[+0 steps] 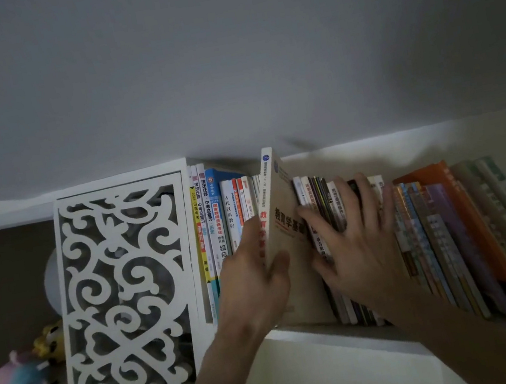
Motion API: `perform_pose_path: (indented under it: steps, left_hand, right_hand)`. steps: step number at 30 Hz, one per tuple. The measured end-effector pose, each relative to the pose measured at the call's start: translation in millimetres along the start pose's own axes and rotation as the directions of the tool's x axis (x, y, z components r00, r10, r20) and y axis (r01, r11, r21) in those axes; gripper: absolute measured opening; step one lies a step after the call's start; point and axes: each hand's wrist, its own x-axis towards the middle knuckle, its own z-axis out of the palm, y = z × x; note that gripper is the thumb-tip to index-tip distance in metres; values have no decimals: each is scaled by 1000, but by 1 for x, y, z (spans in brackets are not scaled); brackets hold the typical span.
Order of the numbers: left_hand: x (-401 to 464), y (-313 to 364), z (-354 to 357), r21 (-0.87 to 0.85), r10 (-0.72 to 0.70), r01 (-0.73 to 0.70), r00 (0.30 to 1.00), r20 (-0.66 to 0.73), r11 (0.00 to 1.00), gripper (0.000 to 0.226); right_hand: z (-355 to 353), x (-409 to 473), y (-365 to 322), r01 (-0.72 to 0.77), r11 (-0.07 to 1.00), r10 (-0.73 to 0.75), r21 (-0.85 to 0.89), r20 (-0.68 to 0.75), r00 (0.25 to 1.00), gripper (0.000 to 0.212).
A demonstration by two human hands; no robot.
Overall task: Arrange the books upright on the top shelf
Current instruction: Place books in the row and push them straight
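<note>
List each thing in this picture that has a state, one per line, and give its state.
Beige book: tilted, partly pulled out, gripped by left hand.
Right hand: open, pressing the books to the right.
Left books: upright.
Right books: leaning.
Cabinet door: shut.

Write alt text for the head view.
A left hand grips a tan book between upright books, while the right hand presses flat against the leaning books on a white shelf.
</note>
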Motion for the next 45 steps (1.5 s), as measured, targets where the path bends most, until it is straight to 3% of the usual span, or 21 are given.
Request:
perform_pose_path:
  steps: [4,8,11,13,16,18,20,25,32,35,39,41,43,45]
  left_hand:
    - [23,-7,25,41,53,-49,994,-91,998,50]
    - [15,-11,62,-21,81,-84,989,-122,996,40]
    - [-15,-25,88,262,113,-90,991,-76,961,38]
    - [-26,-34,96,426,104,-52,989,-101,903,49]
    - [-7,-28,90,461,204,-70,947,-249,885,65]
    - [10,-22,87,463,342,-220,919,-197,858,66]
    - [19,-22,88,444,388,-299,913,-123,844,69]
    - [34,-46,92,529,313,-233,947,-67,816,86]
    - [36,-51,95,678,261,-194,965,3,710,78]
    - [32,-47,87,653,266,-216,964,22,726,78]
    - [7,-26,88,491,279,-238,960,-10,838,74]
    - [-12,-3,96,380,334,-293,941,-45,877,69]
    - [-27,28,107,293,403,-368,913,-65,882,57]
    - [-36,58,125,200,475,-453,877,-72,869,45]
  right_hand:
    - [-1,-1,0,-20,1000,20,-17,26,999,74]
    - [-2,0,-1,-29,999,28,19,33,999,65]
    - [0,-2,4,-1,1000,0,25,41,999,68]
    - [0,-4,7,22,999,-24,30,40,999,72]
    - [1,-6,9,32,998,-32,46,4,999,66]
    - [4,-7,10,28,998,-26,64,-25,999,63]
    - [8,-9,12,31,998,-30,48,-33,999,67]
    - [23,-10,14,71,996,-72,-50,-18,997,80]
    - [34,-6,-2,70,983,-61,-171,60,996,77]
    - [21,-8,-2,91,983,-71,-157,131,989,75]
    - [-7,-22,12,128,990,-119,-62,132,984,67]
    - [-23,-39,28,133,990,-132,-47,21,991,60]
    - [-40,-58,52,126,992,-127,-16,-181,975,53]
    - [-53,-78,82,60,997,-44,44,-301,953,50]
